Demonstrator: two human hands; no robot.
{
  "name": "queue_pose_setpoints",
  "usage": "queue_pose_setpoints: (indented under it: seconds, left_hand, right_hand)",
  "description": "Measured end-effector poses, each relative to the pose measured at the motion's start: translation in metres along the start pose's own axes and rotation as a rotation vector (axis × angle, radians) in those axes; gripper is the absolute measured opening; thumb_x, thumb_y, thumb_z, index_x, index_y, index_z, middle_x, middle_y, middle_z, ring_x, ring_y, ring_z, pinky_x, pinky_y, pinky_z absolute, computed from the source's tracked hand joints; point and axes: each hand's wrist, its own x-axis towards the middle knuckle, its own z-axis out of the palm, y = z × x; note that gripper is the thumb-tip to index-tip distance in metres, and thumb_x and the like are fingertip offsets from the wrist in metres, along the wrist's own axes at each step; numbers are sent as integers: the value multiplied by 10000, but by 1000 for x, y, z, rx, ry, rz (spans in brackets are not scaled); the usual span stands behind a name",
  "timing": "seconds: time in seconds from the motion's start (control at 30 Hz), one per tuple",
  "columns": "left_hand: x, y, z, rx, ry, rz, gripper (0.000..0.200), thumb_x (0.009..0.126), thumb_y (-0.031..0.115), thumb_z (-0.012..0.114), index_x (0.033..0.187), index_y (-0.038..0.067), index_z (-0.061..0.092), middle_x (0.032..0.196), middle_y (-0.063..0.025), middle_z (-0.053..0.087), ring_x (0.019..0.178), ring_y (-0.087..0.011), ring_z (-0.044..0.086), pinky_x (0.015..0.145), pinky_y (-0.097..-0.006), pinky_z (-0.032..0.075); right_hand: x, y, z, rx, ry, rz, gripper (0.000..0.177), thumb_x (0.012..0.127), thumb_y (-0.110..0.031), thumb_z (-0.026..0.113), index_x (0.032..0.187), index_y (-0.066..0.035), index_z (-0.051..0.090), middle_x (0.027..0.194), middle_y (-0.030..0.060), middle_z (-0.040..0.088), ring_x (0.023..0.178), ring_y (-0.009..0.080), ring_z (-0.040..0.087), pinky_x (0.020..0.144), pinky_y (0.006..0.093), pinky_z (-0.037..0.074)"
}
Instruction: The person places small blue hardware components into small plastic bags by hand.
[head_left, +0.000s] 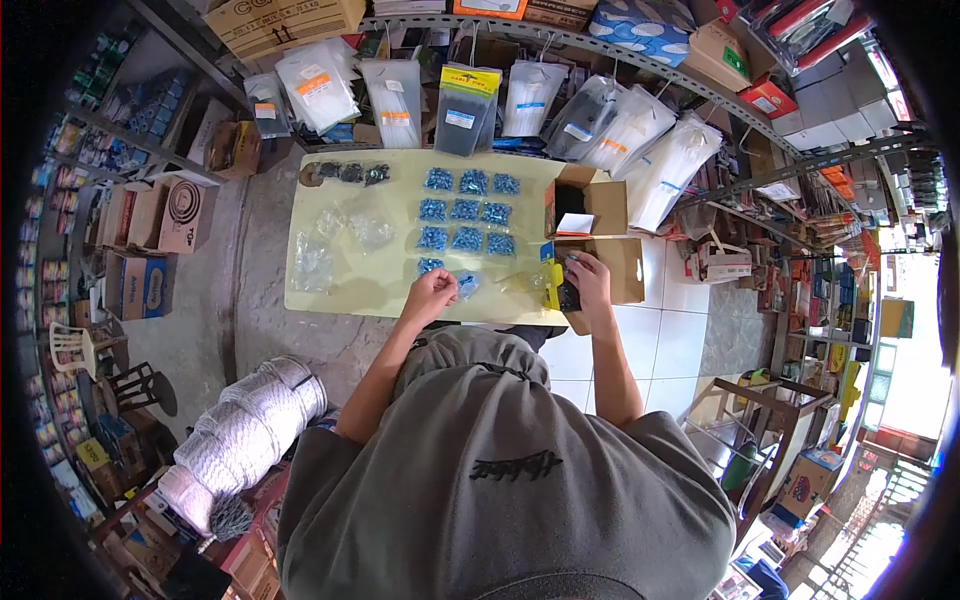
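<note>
My left hand (433, 293) pinches the edge of a small clear plastic bag (467, 286) with some blue pieces in it. Just above that hand lies a filled bag of blue pieces (431, 266). More such bags (467, 209) form rows up the middle of the table. My right hand (590, 276) is over the lower open cardboard box (625, 268) at the table's right edge, fingers bent together; what they hold, if anything, is too small to make out. Beside it are a yellow-and-black package (554, 285) and dark contents in the box.
Clear empty-looking bags (314, 265) lie on the left of the pale table (390, 292). Dark packets (352, 173) sit at its back left corner. A second open box (605, 205) stands behind the first. Packs of cable ties (467, 112) hang from a rack at the back.
</note>
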Motion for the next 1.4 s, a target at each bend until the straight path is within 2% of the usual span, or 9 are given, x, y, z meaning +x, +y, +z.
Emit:
queue_pose_setpoints:
  seconds: [0.07,0.17,0.37,0.6,0.9,0.97,1.0,1.1,1.4]
  left_hand:
    - [1,1,0,-4,2,-17,77,859,52,595,901,-2,560,790,-61,628,684,-126,629,589,-251,509]
    - [1,3,0,21,-13,-30,84,865,75,589,919,15,568,802,-54,615,719,-129,619,625,-260,507]
    - [3,2,1,25,-36,-12,95,871,86,597,925,15,565,795,-49,613,708,-126,611,626,-255,504]
    - [9,-7,0,11,-35,1,82,883,85,596,924,21,564,803,-47,611,708,-124,609,625,-255,501]
    - [9,-10,-1,-19,-45,11,90,874,58,604,938,13,559,810,-58,616,720,-124,617,620,-256,511]
    - [8,-7,0,17,-30,6,98,872,59,606,943,9,560,809,-66,619,721,-126,621,616,-256,518]
    - [8,-7,1,18,-23,5,98,872,59,606,943,9,560,809,-66,619,721,-126,621,616,-256,518]
    - [7,-5,2,17,16,9,133,863,63,618,956,-11,557,815,-83,630,677,-137,622,606,-263,525]
    - [5,-3,4,-58,90,-35,133,871,33,603,970,-35,547,830,-93,627,687,-142,625,592,-267,518]
  right_hand:
    - [-20,-23,6,620,-6,22,227,921,-77,535,1116,34,573,913,78,616,783,122,596,663,256,508]
    - [-12,-3,-6,982,-120,93,210,916,-79,523,1101,20,520,930,95,588,769,140,567,641,265,493]
    - [-13,8,-10,1217,-62,156,84,882,-50,467,951,-13,496,821,86,541,689,162,514,626,256,480]
    - [-19,-10,-12,1142,1,231,93,887,-65,444,931,-4,499,778,84,523,675,151,502,616,236,467]
    - [-20,-35,40,974,-194,221,128,895,-70,515,968,31,542,836,95,579,714,145,554,606,227,457]
    - [-23,-39,62,842,-184,335,155,896,-81,523,966,50,566,872,123,606,758,182,586,627,264,479]
    - [5,16,63,483,-282,37,186,907,-108,520,937,64,583,878,140,615,776,217,597,679,313,503]
    - [-32,-36,104,573,-326,257,203,908,-126,524,928,64,592,887,145,626,822,230,616,749,350,511]
    - [-38,-38,148,439,-405,228,209,917,-117,506,961,78,566,953,155,615,899,247,633,822,357,540]
